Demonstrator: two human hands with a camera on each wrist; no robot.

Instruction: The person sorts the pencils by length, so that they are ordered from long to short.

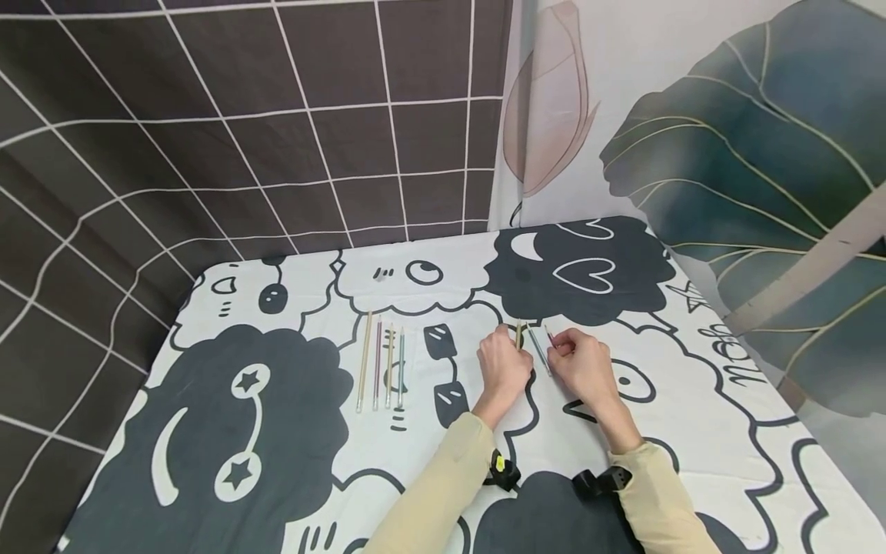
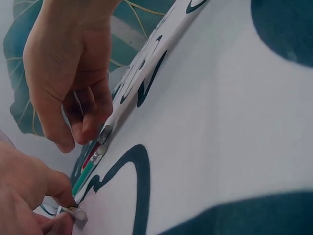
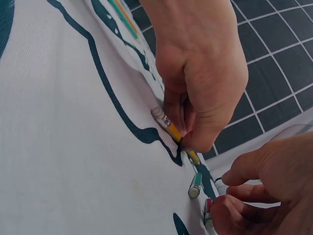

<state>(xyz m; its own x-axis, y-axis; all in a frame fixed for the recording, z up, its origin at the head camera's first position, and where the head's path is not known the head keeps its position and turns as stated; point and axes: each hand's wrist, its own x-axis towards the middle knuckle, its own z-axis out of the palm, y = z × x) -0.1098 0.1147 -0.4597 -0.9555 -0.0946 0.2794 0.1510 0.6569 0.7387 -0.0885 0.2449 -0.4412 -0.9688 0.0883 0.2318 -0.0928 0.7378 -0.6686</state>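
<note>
My left hand pinches a yellow pencil between thumb and fingers, low over the cloth, the eraser end sticking out. Just right of it lies a green pencil, slanted on the cloth and untouched. My right hand hovers beside a red pencil, its fingers loosely bent. In the left wrist view those fingertips are close above the red pencil's eraser end, with a gap between thumb and fingers.
Several pencils lie side by side to the left, roughly parallel. A black-and-white cartoon cloth covers the table. Behind stands a dark grid-patterned curtain; a leaf-print curtain hangs at the right. Each wrist wears a small black camera.
</note>
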